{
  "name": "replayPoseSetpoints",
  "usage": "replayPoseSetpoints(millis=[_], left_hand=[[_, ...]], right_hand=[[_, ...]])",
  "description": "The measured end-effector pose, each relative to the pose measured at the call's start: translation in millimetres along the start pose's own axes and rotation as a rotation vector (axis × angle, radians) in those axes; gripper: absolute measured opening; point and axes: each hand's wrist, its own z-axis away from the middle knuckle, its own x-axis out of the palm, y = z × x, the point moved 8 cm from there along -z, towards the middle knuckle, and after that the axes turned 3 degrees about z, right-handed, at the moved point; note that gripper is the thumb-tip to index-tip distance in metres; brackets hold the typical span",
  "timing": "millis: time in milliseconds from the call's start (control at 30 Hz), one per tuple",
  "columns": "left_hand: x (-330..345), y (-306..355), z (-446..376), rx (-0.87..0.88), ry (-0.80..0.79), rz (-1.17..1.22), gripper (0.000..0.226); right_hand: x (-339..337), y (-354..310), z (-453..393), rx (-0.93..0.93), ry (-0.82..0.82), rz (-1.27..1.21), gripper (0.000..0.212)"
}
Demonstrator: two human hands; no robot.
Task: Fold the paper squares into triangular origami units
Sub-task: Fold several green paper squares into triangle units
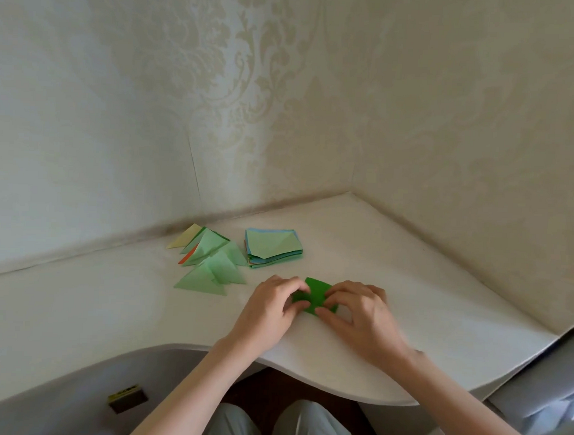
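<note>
Now both hands' fingers [300, 305] clamped on dark green paper [317, 293], long axis left-right.

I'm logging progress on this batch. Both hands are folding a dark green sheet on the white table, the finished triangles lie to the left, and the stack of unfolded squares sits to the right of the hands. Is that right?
Not quite. The head view shows the stack of unfolded squares beyond the hands and slightly left, beside the finished triangles. The rest holds: left hand and right hand fold the dark green sheet on the white table.
</note>
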Motion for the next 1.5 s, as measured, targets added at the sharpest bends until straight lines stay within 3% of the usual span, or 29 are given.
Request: replayPoseSetpoints(millis=[233, 500, 667, 833, 1100, 1267, 1500], left_hand=[[5, -18, -3, -0.146, 0.066, 0.048, 0.031], [6, -31, -6, -0.227, 0.078, 0.097, 0.033], [4, -36, -8, -0.284, 0.056, 0.164, 0.027], [5, -34, -6, -0.277, 0.057, 0.15, 0.021], [26, 8, 6, -0.082, 0.063, -0.04, 0.022], [17, 5, 3, -0.035, 0.073, -0.135, 0.024], [-3, -22, 7, -0.079, -0.058, -0.046, 0.049]], right_hand=[[14, 7, -3, 0.109, -0.007, -0.04, 0.017], [11, 8, -2, 0.155, 0.037, -0.054, 0.022], [12, 14, -8, 0.203, -0.054, -0.144, 0.031], [10, 17, -10, 0.224, -0.101, -0.207, 0.034], [7, 14, -7, 0.273, -0.029, -0.25, 0.036], [8, 2, -5, 0.191, 0.006, -0.214, 0.035], [12, -10, -3, 0.018, -0.164, -0.111, 0.065]])
